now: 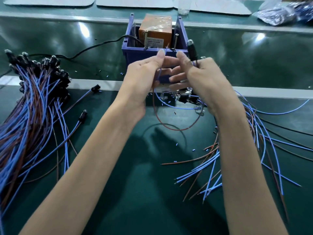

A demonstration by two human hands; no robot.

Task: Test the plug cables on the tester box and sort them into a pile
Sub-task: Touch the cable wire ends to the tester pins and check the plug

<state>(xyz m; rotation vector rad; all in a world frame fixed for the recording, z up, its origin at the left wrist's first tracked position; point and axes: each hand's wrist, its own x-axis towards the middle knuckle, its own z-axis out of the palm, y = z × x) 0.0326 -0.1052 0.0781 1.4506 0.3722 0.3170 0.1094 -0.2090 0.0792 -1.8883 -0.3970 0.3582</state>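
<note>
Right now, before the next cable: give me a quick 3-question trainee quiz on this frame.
1. Fill in: the orange unit sits inside a ___ bin.
2. True or false: the right hand holds a black plug with its tip pointing up.
3. Pick one: the dense cable pile with its plugs bunched together lies
A. on the person's left
B. inside the bin
C. on the white mats at the far edge

Key: 1 blue; 2 true; 3 A
</note>
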